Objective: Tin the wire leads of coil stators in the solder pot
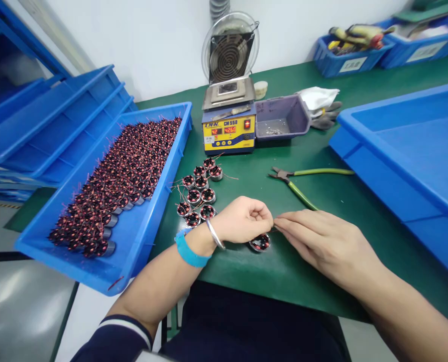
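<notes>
- A wound coil lies on the green bench at its near edge, just under the left hand and left of the right hand.
- Both hands' fingertips meet above it, pinched narrow on what looks like a thin lead wire; it is too fine to confirm.
- The left hand is nearer.
- More coils cluster just behind; green-handled cutters lie beyond the right hand.
- A blue tray of coils sits left, a solder pot behind.
</notes>
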The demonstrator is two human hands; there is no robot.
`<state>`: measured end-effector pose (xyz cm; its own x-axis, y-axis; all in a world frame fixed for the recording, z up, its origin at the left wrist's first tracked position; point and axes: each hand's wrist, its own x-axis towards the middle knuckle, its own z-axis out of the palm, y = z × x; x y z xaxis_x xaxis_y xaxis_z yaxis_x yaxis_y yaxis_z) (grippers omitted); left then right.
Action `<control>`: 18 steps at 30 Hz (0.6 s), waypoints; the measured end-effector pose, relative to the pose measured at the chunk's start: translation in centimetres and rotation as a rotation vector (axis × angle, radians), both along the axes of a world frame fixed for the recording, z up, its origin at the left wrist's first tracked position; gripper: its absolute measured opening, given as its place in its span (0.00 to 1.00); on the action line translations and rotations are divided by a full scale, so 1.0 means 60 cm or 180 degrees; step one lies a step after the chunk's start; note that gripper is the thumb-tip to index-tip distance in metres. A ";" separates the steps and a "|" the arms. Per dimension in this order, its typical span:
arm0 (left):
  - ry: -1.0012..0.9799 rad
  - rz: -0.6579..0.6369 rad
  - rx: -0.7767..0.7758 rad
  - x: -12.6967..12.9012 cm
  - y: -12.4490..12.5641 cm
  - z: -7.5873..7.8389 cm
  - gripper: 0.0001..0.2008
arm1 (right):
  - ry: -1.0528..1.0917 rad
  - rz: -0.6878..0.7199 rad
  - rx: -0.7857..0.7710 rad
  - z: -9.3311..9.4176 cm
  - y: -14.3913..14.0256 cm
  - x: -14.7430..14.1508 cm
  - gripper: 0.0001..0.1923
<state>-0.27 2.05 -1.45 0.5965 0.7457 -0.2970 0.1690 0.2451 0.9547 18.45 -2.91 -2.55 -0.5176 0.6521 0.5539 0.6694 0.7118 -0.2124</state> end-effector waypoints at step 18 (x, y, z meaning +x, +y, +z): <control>0.0071 -0.0005 -0.0047 -0.002 0.002 -0.005 0.04 | -0.0398 0.0006 0.0476 -0.001 -0.001 -0.010 0.13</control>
